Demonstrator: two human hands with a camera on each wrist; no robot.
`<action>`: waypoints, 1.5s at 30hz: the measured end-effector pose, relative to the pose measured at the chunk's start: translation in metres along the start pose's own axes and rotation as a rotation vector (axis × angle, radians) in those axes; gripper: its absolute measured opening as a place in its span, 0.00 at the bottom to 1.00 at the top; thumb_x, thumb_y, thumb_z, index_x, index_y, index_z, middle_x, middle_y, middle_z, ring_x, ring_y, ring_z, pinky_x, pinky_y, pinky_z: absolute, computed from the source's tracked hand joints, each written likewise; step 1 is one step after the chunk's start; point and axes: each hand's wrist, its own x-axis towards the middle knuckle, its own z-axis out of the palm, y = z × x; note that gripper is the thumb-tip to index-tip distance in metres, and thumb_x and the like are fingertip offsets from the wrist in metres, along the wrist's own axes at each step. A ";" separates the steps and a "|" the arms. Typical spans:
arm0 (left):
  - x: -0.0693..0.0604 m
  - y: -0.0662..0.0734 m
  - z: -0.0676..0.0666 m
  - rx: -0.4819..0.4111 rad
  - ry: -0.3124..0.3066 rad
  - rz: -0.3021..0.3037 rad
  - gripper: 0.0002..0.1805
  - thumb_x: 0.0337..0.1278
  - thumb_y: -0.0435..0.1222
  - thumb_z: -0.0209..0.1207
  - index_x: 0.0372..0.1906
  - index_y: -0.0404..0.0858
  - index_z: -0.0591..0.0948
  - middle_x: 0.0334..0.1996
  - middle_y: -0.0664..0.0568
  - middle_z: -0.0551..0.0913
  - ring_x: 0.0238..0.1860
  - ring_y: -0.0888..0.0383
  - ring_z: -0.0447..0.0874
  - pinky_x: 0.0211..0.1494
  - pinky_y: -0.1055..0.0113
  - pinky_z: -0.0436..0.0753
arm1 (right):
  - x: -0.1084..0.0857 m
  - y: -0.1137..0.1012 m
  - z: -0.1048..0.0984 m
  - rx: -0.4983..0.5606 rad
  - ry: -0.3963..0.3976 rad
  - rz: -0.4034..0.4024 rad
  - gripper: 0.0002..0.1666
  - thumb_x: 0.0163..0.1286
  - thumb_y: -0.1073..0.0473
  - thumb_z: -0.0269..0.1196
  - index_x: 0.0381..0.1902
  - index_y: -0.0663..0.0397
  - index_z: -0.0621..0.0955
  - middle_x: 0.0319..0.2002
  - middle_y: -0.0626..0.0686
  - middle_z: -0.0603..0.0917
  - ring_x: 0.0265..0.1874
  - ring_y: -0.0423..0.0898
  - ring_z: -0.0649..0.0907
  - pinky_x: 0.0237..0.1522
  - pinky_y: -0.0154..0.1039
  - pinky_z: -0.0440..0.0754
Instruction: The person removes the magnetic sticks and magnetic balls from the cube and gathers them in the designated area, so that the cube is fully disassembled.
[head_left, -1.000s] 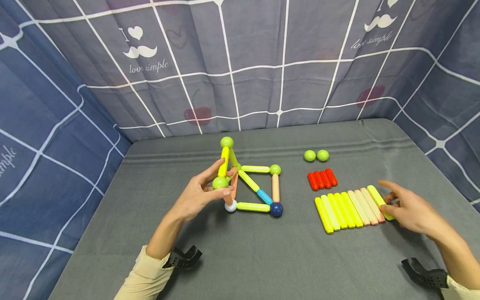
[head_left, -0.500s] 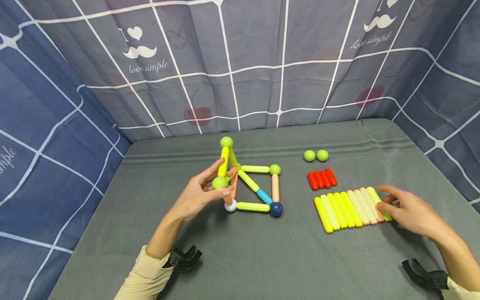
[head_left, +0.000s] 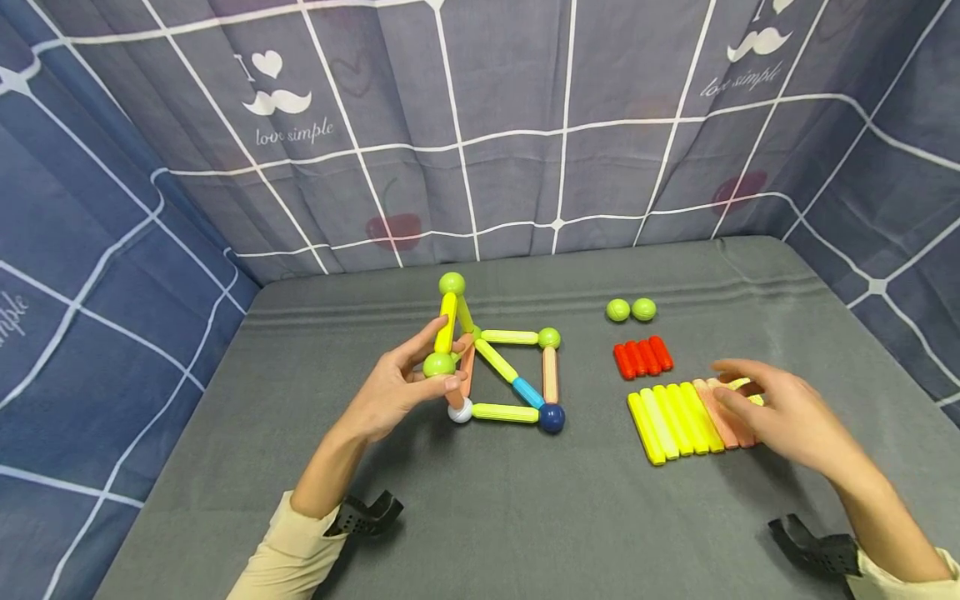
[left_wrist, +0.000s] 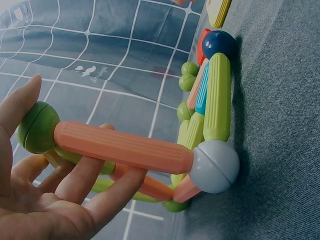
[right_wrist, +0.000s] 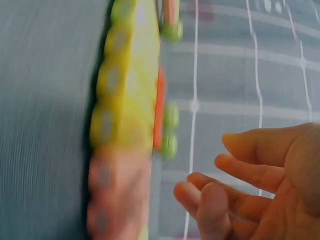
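Observation:
My left hand (head_left: 393, 390) holds a ball-and-stick frame at its near green ball (head_left: 438, 365); in the left wrist view the fingers pass behind an orange stick (left_wrist: 125, 147) joining that ball to a white ball (left_wrist: 215, 166). The upright part tops out in another green ball (head_left: 452, 284), and a flat part reaches right to a dark blue ball (head_left: 551, 417). Over the right end of a row of yellow sticks (head_left: 663, 423) and peach sticks (head_left: 716, 414) hovers my right hand (head_left: 798, 421), fingers relaxed. Nothing is between its fingers (right_wrist: 227, 142) in the right wrist view.
Behind the row lie several short red sticks (head_left: 643, 357) side by side. Two loose green balls (head_left: 618, 310) rest farther back. A checked curtain (head_left: 510, 192) stands along the back and sides of the grey cloth surface (head_left: 480, 517).
My right hand has moved left from the yellow-green stick at the row's right end to above the peach sticks. That end stick shifted slightly left against the row. The left hand stays put.

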 end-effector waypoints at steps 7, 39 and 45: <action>0.002 0.000 0.000 0.004 0.001 -0.006 0.44 0.58 0.32 0.67 0.77 0.48 0.59 0.74 0.49 0.61 0.65 0.37 0.69 0.54 0.64 0.80 | 0.015 -0.061 0.044 0.163 -0.104 -0.134 0.15 0.66 0.65 0.67 0.51 0.57 0.83 0.46 0.51 0.85 0.36 0.41 0.85 0.39 0.40 0.82; -0.030 0.015 0.034 -0.051 0.008 0.002 0.48 0.54 0.27 0.69 0.76 0.45 0.57 0.57 0.38 0.71 0.41 0.48 0.85 0.47 0.61 0.83 | 0.056 -0.101 0.097 0.130 -0.285 -0.173 0.12 0.62 0.67 0.70 0.43 0.51 0.86 0.36 0.43 0.81 0.33 0.39 0.77 0.36 0.39 0.76; -0.033 0.013 0.036 -0.081 -0.010 0.003 0.46 0.54 0.26 0.68 0.75 0.45 0.59 0.60 0.40 0.68 0.42 0.49 0.85 0.49 0.60 0.83 | 0.059 -0.100 0.094 0.127 -0.313 -0.170 0.12 0.63 0.67 0.69 0.44 0.52 0.86 0.37 0.44 0.81 0.34 0.41 0.77 0.36 0.40 0.75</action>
